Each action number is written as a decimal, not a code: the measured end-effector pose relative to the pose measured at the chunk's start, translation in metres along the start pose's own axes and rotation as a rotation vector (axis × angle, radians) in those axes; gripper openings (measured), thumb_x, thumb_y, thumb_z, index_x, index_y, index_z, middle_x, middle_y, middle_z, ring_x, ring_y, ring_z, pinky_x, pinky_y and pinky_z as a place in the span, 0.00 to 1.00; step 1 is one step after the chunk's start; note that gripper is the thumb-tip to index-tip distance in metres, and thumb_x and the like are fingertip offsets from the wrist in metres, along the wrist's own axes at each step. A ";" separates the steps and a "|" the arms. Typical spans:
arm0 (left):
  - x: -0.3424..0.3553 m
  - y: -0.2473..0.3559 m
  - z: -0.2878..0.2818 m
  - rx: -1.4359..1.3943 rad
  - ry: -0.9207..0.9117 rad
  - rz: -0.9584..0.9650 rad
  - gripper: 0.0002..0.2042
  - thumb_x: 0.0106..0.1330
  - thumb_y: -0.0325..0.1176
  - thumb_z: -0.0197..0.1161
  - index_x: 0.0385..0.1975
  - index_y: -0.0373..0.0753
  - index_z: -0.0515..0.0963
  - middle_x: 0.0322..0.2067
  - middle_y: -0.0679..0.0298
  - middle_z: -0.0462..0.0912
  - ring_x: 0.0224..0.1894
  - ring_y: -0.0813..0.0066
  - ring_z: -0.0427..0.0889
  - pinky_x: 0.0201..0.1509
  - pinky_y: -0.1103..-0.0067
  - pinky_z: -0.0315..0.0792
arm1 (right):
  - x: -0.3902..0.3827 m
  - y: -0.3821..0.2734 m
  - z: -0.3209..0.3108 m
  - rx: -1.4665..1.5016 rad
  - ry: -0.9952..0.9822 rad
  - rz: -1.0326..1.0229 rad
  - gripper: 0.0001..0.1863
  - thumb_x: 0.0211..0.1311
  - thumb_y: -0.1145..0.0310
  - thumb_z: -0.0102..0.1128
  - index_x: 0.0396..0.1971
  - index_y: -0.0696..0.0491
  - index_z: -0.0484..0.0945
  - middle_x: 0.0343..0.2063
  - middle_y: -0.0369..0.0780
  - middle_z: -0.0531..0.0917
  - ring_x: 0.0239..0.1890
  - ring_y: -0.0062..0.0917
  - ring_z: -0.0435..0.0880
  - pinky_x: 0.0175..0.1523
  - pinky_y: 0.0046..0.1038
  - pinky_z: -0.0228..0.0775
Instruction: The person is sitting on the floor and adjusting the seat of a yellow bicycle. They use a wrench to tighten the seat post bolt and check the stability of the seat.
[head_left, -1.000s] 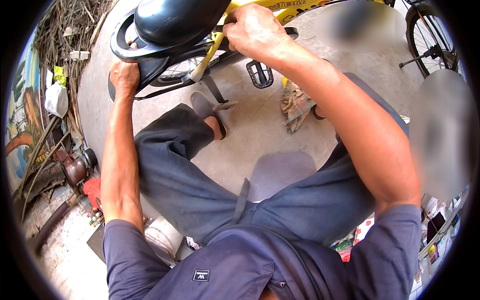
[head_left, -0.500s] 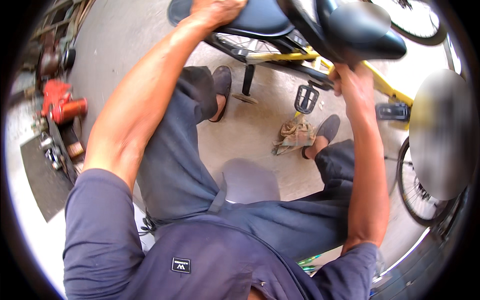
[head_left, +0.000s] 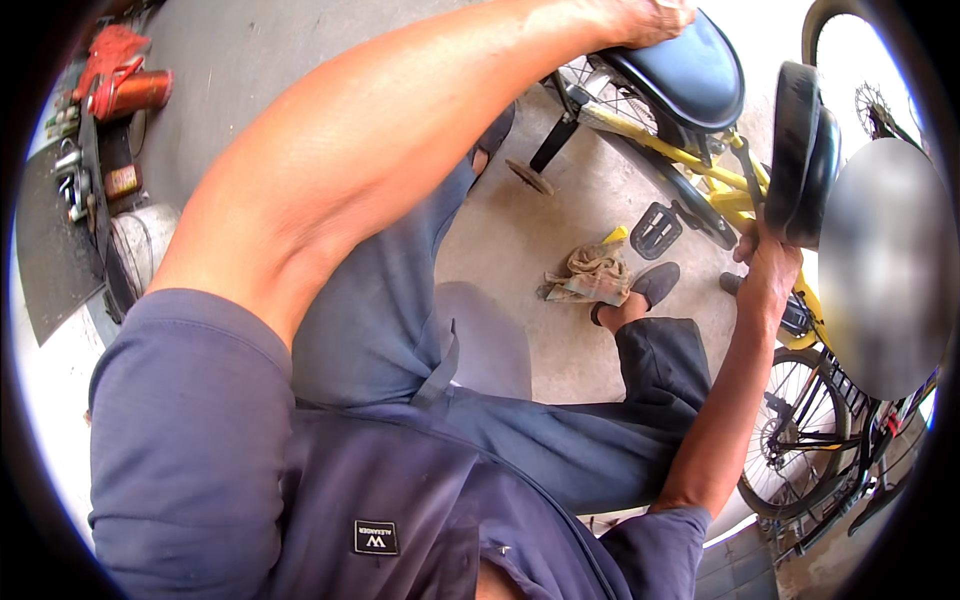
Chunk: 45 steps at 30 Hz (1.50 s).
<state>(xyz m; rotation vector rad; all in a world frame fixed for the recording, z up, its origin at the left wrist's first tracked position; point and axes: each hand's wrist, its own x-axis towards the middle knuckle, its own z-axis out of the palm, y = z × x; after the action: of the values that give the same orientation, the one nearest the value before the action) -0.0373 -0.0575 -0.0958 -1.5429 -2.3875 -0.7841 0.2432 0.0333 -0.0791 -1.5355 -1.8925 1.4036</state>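
Observation:
A yellow bicycle (head_left: 715, 170) leans away in front of me, with a black padded rear seat (head_left: 695, 75) and a black front saddle (head_left: 805, 150). At the top edge my left hand (head_left: 655, 18) is closed on the rim of the rear seat; some of its fingers are out of sight. My right hand (head_left: 772, 275) has its fingers curled at the lower end of the front saddle, and their tips are partly hidden. Below the frame a black pedal (head_left: 656, 231) hangs over the floor, and a kickstand (head_left: 553, 146) shows near my left foot.
A crumpled brown rag (head_left: 592, 275) lies on the concrete floor beside my right shoe (head_left: 657, 285). Another bicycle wheel (head_left: 797, 440) stands at the right. A red-orange tool (head_left: 130, 90) and metal parts lie at the far left. A blurred patch covers the right side.
The bicycle sits farther right in view and appears tilted differently, its saddle now more upright. My left arm reaches farther right across the view; my right hand appears lower and farther right.

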 end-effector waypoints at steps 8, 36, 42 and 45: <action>0.004 -0.003 0.001 0.008 -0.068 -0.042 0.16 0.59 0.41 0.49 0.34 0.40 0.81 0.41 0.55 0.80 0.48 0.61 0.75 0.55 0.68 0.64 | -0.007 -0.005 0.013 -0.097 0.033 -0.043 0.13 0.62 0.65 0.58 0.37 0.61 0.76 0.16 0.35 0.72 0.16 0.15 0.66 0.22 0.19 0.56; 0.003 0.001 0.000 -0.033 0.031 -0.096 0.15 0.57 0.36 0.48 0.34 0.37 0.81 0.41 0.52 0.80 0.49 0.60 0.75 0.55 0.68 0.65 | -0.001 0.009 0.013 -0.213 0.156 -0.120 0.15 0.63 0.67 0.58 0.45 0.61 0.78 0.25 0.36 0.79 0.20 0.12 0.67 0.24 0.15 0.59; 0.001 -0.002 0.000 -0.057 0.035 -0.078 0.16 0.58 0.37 0.48 0.36 0.37 0.80 0.41 0.52 0.80 0.49 0.59 0.75 0.55 0.68 0.65 | 0.003 0.016 0.011 -0.196 0.120 -0.162 0.15 0.63 0.67 0.58 0.45 0.60 0.78 0.26 0.36 0.80 0.20 0.11 0.67 0.24 0.14 0.60; 0.001 0.000 0.004 -0.015 0.039 -0.093 0.16 0.59 0.39 0.49 0.36 0.37 0.80 0.41 0.52 0.80 0.48 0.59 0.75 0.56 0.67 0.64 | 0.000 0.017 0.015 -0.155 0.101 -0.195 0.15 0.63 0.68 0.58 0.46 0.60 0.78 0.26 0.35 0.80 0.21 0.11 0.67 0.24 0.14 0.60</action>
<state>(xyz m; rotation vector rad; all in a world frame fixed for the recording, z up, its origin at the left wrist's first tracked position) -0.0375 -0.0544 -0.0992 -1.4176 -2.4451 -0.8444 0.2411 0.0245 -0.1001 -1.4152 -2.0665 1.0986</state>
